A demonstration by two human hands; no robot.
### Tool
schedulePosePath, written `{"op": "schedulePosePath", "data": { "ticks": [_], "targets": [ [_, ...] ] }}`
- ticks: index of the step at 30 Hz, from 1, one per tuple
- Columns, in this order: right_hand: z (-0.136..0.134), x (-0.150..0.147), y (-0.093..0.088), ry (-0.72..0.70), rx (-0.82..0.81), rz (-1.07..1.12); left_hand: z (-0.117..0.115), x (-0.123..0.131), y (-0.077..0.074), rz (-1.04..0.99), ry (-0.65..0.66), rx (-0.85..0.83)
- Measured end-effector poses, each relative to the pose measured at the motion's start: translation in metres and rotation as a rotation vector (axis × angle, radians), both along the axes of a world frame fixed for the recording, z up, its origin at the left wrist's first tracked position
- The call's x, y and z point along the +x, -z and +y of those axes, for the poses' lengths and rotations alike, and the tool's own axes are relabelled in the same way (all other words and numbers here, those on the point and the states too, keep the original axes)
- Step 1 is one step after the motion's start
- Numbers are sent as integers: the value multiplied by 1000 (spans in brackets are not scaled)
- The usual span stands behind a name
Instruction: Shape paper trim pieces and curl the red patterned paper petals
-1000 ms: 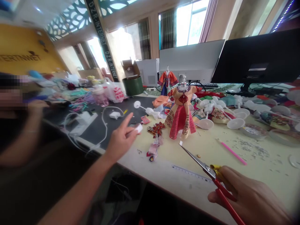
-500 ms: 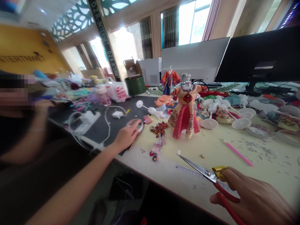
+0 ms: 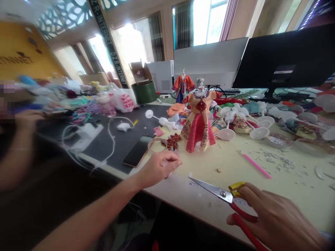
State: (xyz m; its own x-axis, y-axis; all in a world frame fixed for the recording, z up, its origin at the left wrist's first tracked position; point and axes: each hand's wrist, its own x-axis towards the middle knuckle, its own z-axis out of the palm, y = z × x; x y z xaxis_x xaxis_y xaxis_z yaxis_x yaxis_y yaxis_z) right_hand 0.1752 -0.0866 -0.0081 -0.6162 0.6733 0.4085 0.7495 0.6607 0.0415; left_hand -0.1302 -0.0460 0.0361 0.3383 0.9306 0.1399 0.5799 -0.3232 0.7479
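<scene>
My right hand (image 3: 274, 212) has its fingers through the red and yellow handles of the scissors (image 3: 223, 194), gripping them with the blades together and pointing to 10 o'clock, probably so the edge stays harmless. A tiny white tab (image 3: 191, 174) sits right at their tip, perhaps stuck there. The fingers of my left hand (image 3: 157, 169) are bent, thumb near fingertips; I cannot tell whether they pinch anything. Just off that hand, at 12 o'clock, a ring-like roll (image 3: 158, 139), likely clear tape, lies beside the smartphone (image 3: 137, 151), which is at 10 o'clock. At 1 o'clock the dressed doll mannequin (image 3: 200, 122) stands upright on the table (image 3: 225, 153), presumably to keep its skirt spread. The pink pencil (image 3: 258, 166) lies at 12 o'clock from my right hand, within easy reach.
</scene>
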Motion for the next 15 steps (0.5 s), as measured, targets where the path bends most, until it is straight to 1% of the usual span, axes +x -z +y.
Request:
{"op": "schedulePosePath", "data": {
  "ticks": [1, 3, 6, 11, 13, 15],
  "targets": [
    [0, -1, 0, -9, 5, 0, -5, 6, -3, -41, 22, -83],
    [1, -2, -1, -29, 18, 4, -12, 15, -7, -104, 52, -194],
    [0, -4, -3, -53, 34, 11, -15, 21, -8, -159, 64, -268],
    [-1, -5, -3, -52, 22, 16, -16, 25, -5, -196, 48, -268],
    [-2, -5, -2, -37, 0, 16, -15, 24, -2, -241, 2, -233],
    [-2, -4, 1, -21, -38, 17, -12, 21, 3, -307, -83, -194]
  ]
}}
